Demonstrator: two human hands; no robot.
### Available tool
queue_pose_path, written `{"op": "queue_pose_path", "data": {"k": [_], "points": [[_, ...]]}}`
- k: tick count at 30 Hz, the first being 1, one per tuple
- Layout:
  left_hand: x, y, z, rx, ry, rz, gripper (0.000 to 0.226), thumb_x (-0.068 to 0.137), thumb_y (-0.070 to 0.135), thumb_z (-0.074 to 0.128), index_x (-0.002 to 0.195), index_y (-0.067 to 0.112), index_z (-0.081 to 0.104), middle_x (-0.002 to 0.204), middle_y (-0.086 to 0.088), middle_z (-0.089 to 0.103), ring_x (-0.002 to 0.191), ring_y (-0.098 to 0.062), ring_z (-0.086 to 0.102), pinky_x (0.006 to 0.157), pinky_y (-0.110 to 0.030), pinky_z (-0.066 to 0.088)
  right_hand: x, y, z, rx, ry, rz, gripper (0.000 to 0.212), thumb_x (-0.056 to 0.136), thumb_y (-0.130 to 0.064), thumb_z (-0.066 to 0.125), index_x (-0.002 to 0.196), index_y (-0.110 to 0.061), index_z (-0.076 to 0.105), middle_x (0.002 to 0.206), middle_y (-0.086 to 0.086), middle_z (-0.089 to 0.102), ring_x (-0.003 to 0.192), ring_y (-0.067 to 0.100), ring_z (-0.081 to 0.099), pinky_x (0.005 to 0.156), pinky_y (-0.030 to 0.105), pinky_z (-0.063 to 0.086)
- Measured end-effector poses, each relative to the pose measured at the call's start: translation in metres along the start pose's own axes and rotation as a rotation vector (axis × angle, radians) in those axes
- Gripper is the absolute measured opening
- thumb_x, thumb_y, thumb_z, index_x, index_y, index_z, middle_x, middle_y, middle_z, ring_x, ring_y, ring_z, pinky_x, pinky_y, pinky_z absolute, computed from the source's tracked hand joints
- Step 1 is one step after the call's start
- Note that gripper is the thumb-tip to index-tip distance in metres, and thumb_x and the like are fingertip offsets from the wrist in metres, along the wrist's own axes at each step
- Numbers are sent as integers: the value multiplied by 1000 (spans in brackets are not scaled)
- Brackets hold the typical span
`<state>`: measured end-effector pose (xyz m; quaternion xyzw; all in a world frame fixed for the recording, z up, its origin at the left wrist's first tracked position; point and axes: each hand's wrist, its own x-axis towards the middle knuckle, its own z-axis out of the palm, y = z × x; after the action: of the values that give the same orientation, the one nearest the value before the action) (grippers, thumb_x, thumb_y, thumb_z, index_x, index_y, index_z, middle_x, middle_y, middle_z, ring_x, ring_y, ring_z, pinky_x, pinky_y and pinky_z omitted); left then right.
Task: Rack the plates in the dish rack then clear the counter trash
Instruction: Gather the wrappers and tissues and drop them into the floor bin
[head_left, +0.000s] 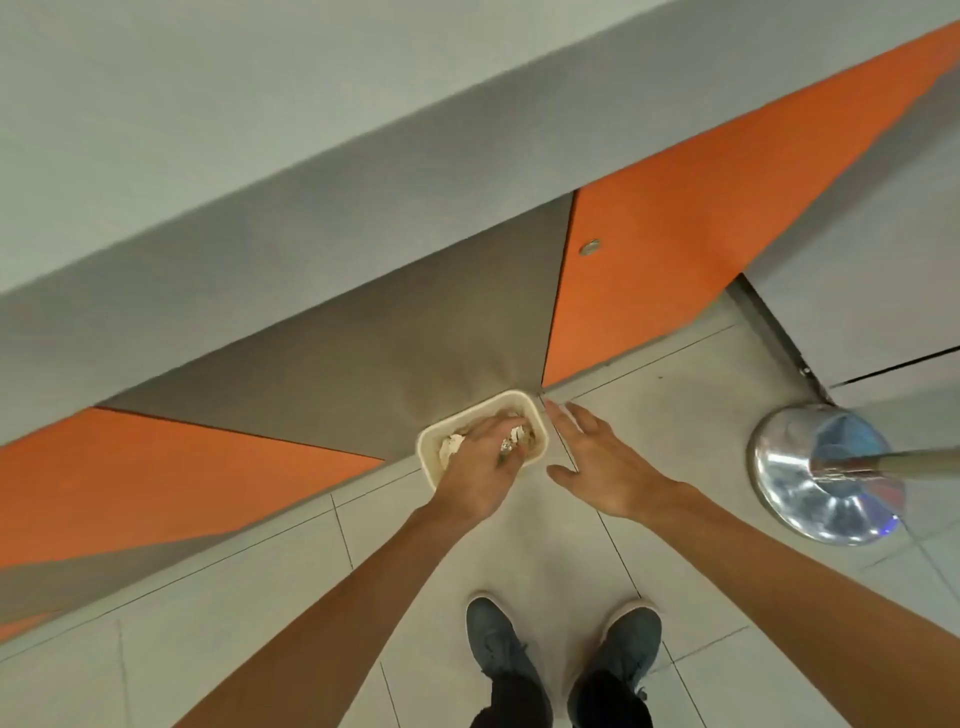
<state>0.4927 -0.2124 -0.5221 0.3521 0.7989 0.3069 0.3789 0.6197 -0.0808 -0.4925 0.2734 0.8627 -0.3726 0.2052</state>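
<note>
The grey counter (311, 130) runs across the top of your view, with orange and grey cabinet doors (675, 234) below it and the tiled floor (260, 623) under you. A shiny metal base (795, 483) stands at your right, and your shoes (498, 649) show at the bottom. A cream tub (427, 457) appears at the foot of the cabinets (whether it rests on the floor, you cannot tell). Your left hand (475, 467) reaches into it, fingers curled down around the crumpled trash (451, 446) of paper and foil. Your right hand (602, 467) hovers just beside the tub, fingers straight and spread, holding nothing.
</note>
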Motion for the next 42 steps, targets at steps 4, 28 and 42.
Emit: {"op": "queue_pose_path", "data": {"k": [4, 28, 42], "points": [[-27, 92, -23, 79, -18, 57, 34, 99, 23, 52, 132, 17, 56, 134, 1, 56, 123, -16, 51, 105, -26, 36, -58, -8, -73, 56, 7, 7, 82, 94, -32, 58, 155, -29, 4, 160, 5, 15, 146, 24, 15, 118, 38, 23], [-125, 500, -133, 155, 291, 484, 41, 94, 25, 55, 134, 28, 49, 123, 10, 61, 104, -5, 58, 81, -17, 45, -303, -59, -423, -155, 436, -215, 70, 94, -35, 57, 153, -23, 21, 154, 5, 29, 139, 25, 32, 110, 34, 32], [-96, 539, -195, 73, 374, 470, 27, 94, 31, 55, 118, 44, 56, 89, 20, 70, 82, -3, 66, 81, -33, 56, -297, -113, -492, 48, 539, -359, 36, 95, -42, 55, 128, -29, 55, 124, -15, 53, 100, 1, 59, 80, 15, 47]]}}
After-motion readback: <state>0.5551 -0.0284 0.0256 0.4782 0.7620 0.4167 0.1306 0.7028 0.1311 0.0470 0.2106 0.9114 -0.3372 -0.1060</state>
